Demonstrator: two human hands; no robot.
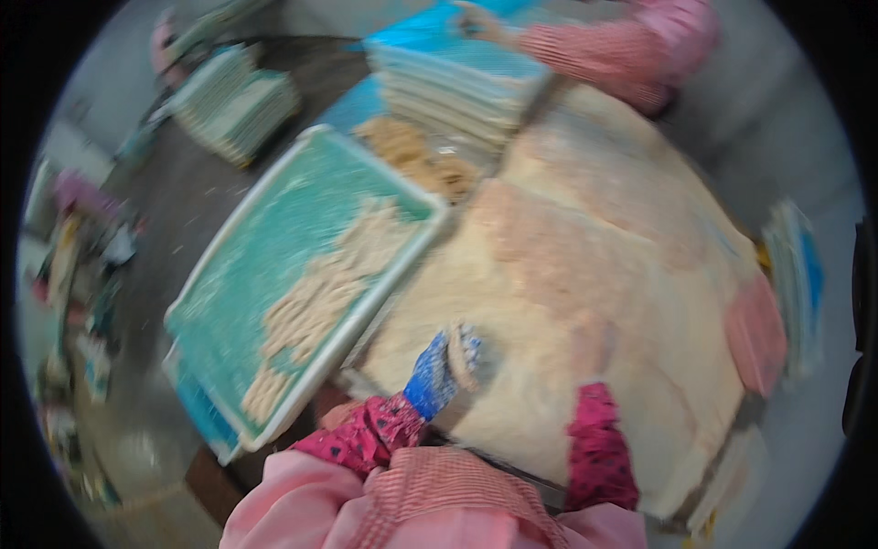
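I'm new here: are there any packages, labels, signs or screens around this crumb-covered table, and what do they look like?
No screens, signs or readable labels show.
Colourful packets: far left edge, small mixed shapes in pink, white and teal, too blurred to tell more.
Stacked trays: upper left, flat teal-and-white piles, not packaging.
Teal tray: left of the crumb table, rectangular, white rim, holding breaded pieces.

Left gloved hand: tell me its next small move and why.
Probably carry the crumb-coated piece leftward to the teal tray. The left hand seems to hold a coated piece over the crumb heap, and breaded pieces already line the tray, with bare space beside them.
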